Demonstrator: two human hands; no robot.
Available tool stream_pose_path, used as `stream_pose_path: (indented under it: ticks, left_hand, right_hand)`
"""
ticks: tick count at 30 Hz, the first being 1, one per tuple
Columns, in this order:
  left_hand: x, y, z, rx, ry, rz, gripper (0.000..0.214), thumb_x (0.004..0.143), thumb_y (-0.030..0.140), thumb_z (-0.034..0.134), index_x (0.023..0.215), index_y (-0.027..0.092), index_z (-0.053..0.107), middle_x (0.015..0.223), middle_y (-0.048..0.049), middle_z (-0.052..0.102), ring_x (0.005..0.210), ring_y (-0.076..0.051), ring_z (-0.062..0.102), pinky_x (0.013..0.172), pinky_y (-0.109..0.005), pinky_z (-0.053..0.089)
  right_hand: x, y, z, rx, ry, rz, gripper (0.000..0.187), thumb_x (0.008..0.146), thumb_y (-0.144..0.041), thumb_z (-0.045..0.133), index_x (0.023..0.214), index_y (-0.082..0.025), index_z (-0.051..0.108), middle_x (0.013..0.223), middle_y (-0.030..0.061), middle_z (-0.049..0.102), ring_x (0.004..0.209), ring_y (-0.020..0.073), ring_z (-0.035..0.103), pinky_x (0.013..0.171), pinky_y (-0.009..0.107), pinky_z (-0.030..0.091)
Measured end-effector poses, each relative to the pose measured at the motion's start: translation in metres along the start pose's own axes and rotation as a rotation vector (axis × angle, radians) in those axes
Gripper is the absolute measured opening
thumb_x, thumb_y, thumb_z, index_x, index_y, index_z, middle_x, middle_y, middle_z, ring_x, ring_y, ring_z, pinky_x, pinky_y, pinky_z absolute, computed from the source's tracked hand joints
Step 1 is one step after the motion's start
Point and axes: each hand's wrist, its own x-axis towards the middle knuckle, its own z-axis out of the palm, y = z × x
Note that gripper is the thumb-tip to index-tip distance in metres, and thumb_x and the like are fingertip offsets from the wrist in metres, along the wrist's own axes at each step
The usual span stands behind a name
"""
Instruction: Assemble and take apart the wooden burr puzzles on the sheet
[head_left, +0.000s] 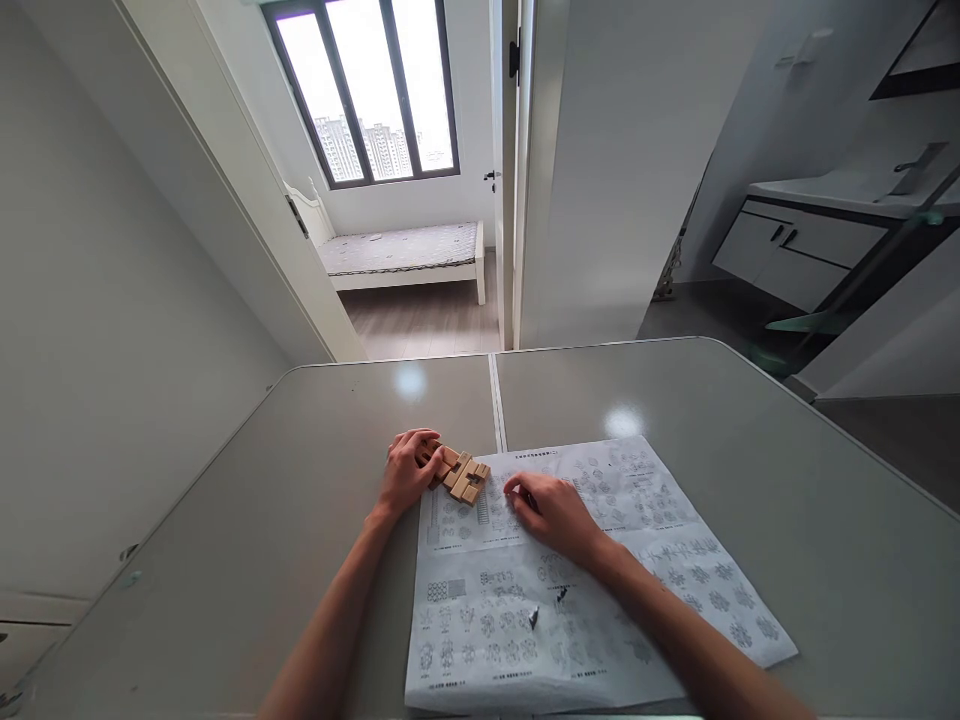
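My left hand (410,470) is closed on the left end of a cluster of notched wooden puzzle pieces (466,477). The light-brown pieces lie side by side at the upper left corner of a large printed instruction sheet (495,560), and my fingers hide part of them. My right hand (553,510) rests on the sheet to the right of the pieces, apart from them. Its fingers are loosely bent, with a gap between thumb and forefinger, and nothing shows in them. Small diagrams and lines of print cover the creased sheet.
Beneath everything is a glossy grey table (322,440) with a pale seam (496,400) down its middle. Two small dark marks or holes (533,617) show in the paper. Beyond the table are a doorway, a bed (405,252), a window, and a washbasin cabinet (802,250) at right.
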Motion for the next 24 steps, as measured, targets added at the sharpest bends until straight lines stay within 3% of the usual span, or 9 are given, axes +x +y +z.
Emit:
stream_pose_path:
  ticks: [14, 24]
  left_hand:
    - [-0.003, 0.004, 0.005, 0.153, 0.009, -0.003, 0.024, 0.102, 0.038, 0.052, 0.105, 0.024, 0.071, 0.117, -0.0106, 0.068, 0.116, -0.032, 0.059, 0.108, -0.052, 0.046]
    - [-0.005, 0.015, 0.006, 0.295, 0.02, 0.019, 0.026, 0.105, 0.039, 0.047, 0.098, 0.023, 0.067, 0.106, -0.0123, 0.069, 0.105, -0.033, 0.059, 0.097, -0.049, 0.047]
  right_hand:
    - [0.0, 0.001, 0.001, -0.01, 0.005, -0.006, 0.021, 0.096, -0.018, 0.052, 0.102, -0.025, 0.071, 0.094, 0.0012, 0.079, 0.083, 0.0186, 0.073, 0.073, 0.027, 0.045]
    - [-0.001, 0.0, -0.001, -0.012, -0.004, 0.006, 0.021, 0.097, -0.019, 0.052, 0.103, -0.024, 0.071, 0.095, 0.0019, 0.08, 0.084, 0.0199, 0.073, 0.073, 0.028, 0.044]
